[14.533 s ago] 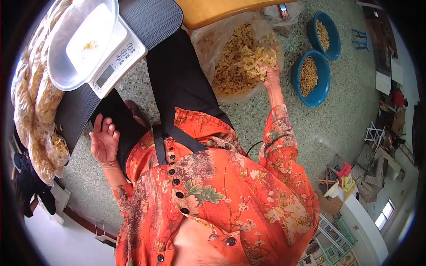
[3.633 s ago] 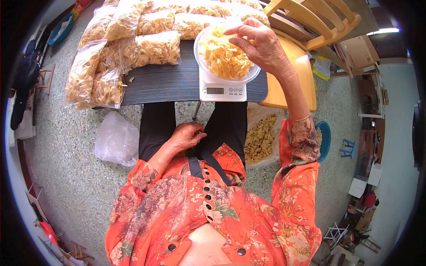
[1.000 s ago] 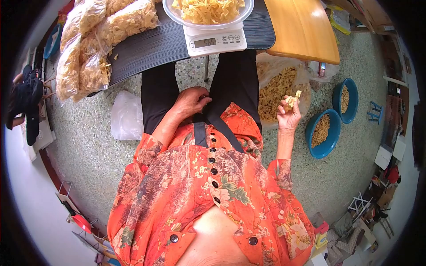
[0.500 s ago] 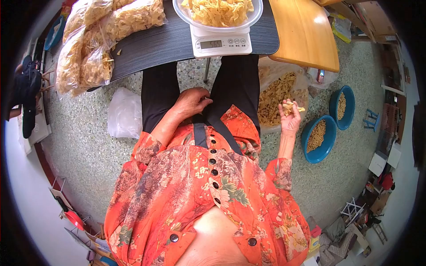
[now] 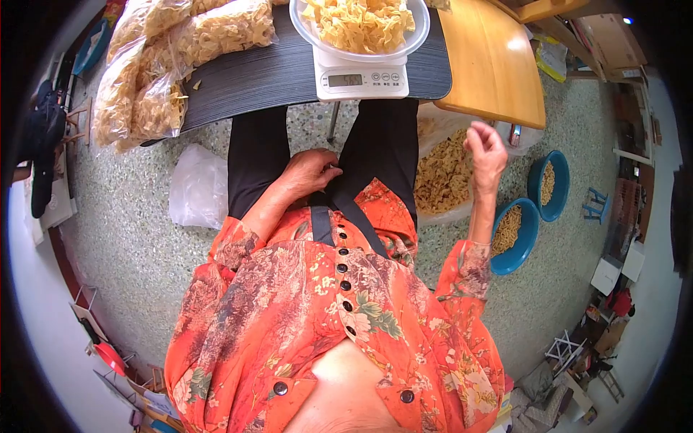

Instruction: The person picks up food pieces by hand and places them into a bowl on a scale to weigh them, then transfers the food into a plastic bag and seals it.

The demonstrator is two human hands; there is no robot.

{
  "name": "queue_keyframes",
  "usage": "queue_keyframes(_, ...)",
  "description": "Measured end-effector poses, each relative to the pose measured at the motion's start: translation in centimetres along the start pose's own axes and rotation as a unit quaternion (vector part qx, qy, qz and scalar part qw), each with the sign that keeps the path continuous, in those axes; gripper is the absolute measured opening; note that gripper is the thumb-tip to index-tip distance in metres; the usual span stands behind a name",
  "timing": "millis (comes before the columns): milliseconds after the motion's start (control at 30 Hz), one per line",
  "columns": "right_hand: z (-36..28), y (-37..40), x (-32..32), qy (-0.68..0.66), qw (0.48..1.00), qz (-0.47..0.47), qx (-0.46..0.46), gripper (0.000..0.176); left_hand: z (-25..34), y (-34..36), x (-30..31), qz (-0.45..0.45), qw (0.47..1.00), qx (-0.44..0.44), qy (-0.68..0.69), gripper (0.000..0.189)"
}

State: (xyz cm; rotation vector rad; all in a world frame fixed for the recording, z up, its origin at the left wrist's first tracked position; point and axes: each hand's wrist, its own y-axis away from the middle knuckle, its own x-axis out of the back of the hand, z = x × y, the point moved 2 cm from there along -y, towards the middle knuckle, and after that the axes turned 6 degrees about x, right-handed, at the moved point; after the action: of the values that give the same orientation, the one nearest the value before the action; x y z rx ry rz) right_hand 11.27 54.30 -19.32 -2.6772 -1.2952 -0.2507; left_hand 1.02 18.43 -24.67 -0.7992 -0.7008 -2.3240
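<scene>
My left hand (image 5: 312,171) rests on my lap between my thighs, its fingers curled; whether it holds anything is hidden. My right hand (image 5: 486,148) is raised beside the yellow table edge, fingers closed, and its contents cannot be made out. Below and left of it, a clear bag (image 5: 444,177) of dried flaky pieces lies open by my thigh. On the dark table, a clear bowl (image 5: 361,25) of pale flakes sits on a white scale (image 5: 361,81) with a lit grey display. Filled bags (image 5: 155,79) of flakes are piled at the table's left.
The dark table (image 5: 253,79) meets a yellow wooden one (image 5: 491,65). Two blue basins (image 5: 525,249) (image 5: 561,202) with pale pieces stand on the floor at right. A white plastic bag (image 5: 196,186) lies at left. Part of another person (image 5: 45,137) shows at far left.
My right hand has risen toward the yellow table and its fingers have closed; the flakes seen in it before no longer show. My left hand stays on my lap. The view has shifted slightly.
</scene>
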Motion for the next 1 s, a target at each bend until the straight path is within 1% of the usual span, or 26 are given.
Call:
queue_keyframes(33, -3.0, -1.1, -1.1, -0.006, 0.999, -0.015, 0.035, 0.023, -0.2, 0.1, -0.1, -0.007, 1.000, 0.007, 0.002, 0.023)
queue_keyframes(100, -8.6, -2.9, -3.2, -0.039, 0.992, -0.047, 0.108, 0.015, -0.7, 0.3, -0.2, 0.013, 1.000, 0.001, 0.005, 0.024)
queue_keyframes(133, -10.8, -4.0, -3.8, -0.039, 0.991, -0.054, 0.117, 0.015, -0.7, 0.2, -0.1, 0.027, 1.000, -0.006, 0.005, 0.026)
queue_keyframes(200, -15.1, -6.0, -5.5, -0.003, 0.950, -0.137, 0.280, 0.015, -0.4, 0.4, 0.3, 0.033, 0.999, 0.014, 0.009, 0.026)
queue_keyframes(233, -16.8, -7.1, -6.3, -0.006, 0.948, -0.142, 0.283, 0.015, -0.4, 0.6, 0.4, 0.026, 0.999, 0.033, 0.011, 0.025)
queue_keyframes(300, -20.3, -9.0, -8.2, 0.082, 0.869, -0.200, 0.445, 0.017, -0.7, 0.5, 0.5, 0.024, 0.999, 0.038, 0.002, 0.026)
queue_keyframes(333, -21.5, -9.8, -9.1, 0.083, 0.868, -0.205, 0.445, 0.017, -0.8, 0.5, 0.4, 0.016, 0.999, 0.039, -0.008, 0.026)
queue_keyframes(400, -23.4, -10.6, -11.3, 0.150, 0.801, -0.272, 0.512, 0.014, -0.8, 0.4, 0.3, 0.014, 0.999, 0.045, -0.006, 0.026)
queue_keyframes(433, -24.4, -10.4, -12.5, 0.116, 0.808, -0.247, 0.522, 0.008, -1.0, 0.4, 0.2, 0.006, 0.999, 0.047, -0.008, 0.026)
queue_keyframes(467, -24.6, -10.9, -13.2, 0.114, 0.807, -0.247, 0.524, 0.008, -1.1, 0.4, 0.2, 0.010, 0.999, 0.048, -0.010, 0.026)
queue_keyframes(533, -25.1, -12.0, -14.2, 0.159, 0.746, -0.202, 0.615, 0.009, -0.9, 0.5, 0.0, 0.025, 0.999, 0.025, -0.016, 0.025)
queue_keyframes(567, -25.4, -12.4, -14.6, 0.175, 0.754, -0.235, 0.588, 0.018, -1.1, 1.0, 0.0, 0.015, 1.000, 0.025, -0.011, 0.025)
queue_keyframes(600, -25.5, -12.5, -14.8, 0.173, 0.754, -0.236, 0.588, 0.018, -0.8, 1.0, 0.1, 0.016, 0.999, 0.027, -0.011, 0.025)
queue_keyframes(667, -25.7, -12.4, -15.5, 0.233, 0.745, -0.276, 0.561, 0.030, -0.5, 1.0, 0.3, -0.015, 0.998, 0.062, 0.006, 0.024)
queue_keyframes(700, -25.4, -12.7, -15.7, 0.261, 0.719, -0.284, 0.577, 0.036, -0.6, 1.0, 0.2, -0.015, 0.998, 0.062, 0.006, 0.024)
queue_keyframes(733, -25.1, -12.9, -15.9, 0.261, 0.720, -0.285, 0.577, 0.036, -0.7, 0.9, 0.1, -0.017, 0.998, 0.057, 0.002, 0.024)
queue_keyframes(800, -24.5, -12.4, -16.4, 0.332, 0.667, -0.270, 0.610, 0.033, -0.7, 1.5, 0.0, -0.026, 0.998, 0.050, 0.004, 0.024)
queue_keyframes(833, -24.2, -12.7, -16.7, 0.334, 0.665, -0.272, 0.610, 0.030, -0.6, 1.4, 0.1, -0.019, 0.999, 0.045, 0.004, 0.023)
queue_keyframes(867, -24.1, -12.9, -16.9, 0.334, 0.665, -0.273, 0.610, 0.030, -0.5, 1.4, 0.2, -0.012, 0.999, 0.040, 0.005, 0.023)
queue_keyframes(933, -24.1, -13.1, -17.0, 0.282, 0.699, -0.319, 0.574, 0.026, -0.6, 1.5, 0.0, -0.010, 0.999, 0.039, 0.009, 0.023)
queue_keyframes(1000, -24.3, -13.1, -16.7, 0.259, 0.704, -0.303, 0.588, 0.023, -0.6, 1.5, 0.1, -0.008, 0.999, 0.035, 0.010, 0.023)
